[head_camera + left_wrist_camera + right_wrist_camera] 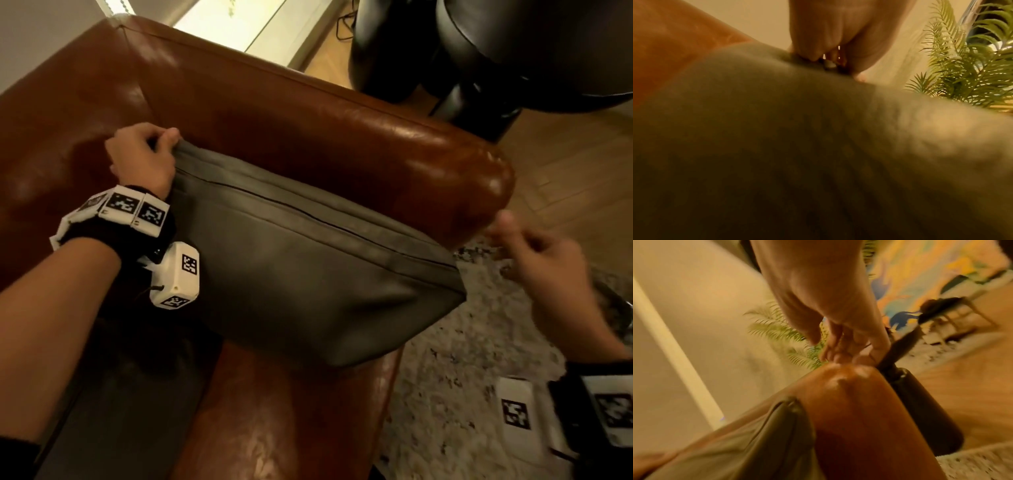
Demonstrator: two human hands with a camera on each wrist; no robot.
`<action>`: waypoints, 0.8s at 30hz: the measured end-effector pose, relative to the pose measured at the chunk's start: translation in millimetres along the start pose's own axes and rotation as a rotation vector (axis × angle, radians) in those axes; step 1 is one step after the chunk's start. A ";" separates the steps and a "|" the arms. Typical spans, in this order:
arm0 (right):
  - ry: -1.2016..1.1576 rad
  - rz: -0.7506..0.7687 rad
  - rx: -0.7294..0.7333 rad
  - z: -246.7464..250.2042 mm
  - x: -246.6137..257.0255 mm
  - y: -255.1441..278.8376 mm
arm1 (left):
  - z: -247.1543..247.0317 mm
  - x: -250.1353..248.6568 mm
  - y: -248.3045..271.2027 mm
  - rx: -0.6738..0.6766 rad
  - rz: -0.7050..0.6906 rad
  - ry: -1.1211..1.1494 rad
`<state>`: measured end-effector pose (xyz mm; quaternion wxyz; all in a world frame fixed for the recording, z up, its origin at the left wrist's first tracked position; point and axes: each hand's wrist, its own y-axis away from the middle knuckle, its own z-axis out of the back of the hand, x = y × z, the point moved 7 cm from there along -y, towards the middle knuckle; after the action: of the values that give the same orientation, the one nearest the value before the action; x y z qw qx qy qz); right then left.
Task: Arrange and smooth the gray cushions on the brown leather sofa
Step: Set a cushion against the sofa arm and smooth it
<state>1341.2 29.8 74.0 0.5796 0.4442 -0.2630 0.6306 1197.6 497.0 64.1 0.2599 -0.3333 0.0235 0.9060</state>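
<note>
The head view looks steeply down over the sofa (308,113); both wrist views sit close, looking along the fingers, sharing the gray cushion (308,274)

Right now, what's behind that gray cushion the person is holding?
The sofa's brown leather armrest stands right behind the gray cushion; the left hand pinches its far corner. Brown seat leather shows below it. Whatever lies directly beneath the cushion is covered.

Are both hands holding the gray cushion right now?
No. Only the left hand pinches a corner of the gray cushion; the right hand is off to the side, holding nothing.
</note>
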 end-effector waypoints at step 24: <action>-0.528 -0.080 -0.107 -43.3 -15.9 62.8 | 32.4 30.2 19.8 -0.153 0.196 0.324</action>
<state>1268.5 46.6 51.5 0.5381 0.5721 -0.4200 0.4547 1149.4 500.6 68.1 0.1371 -0.4896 0.0285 0.8606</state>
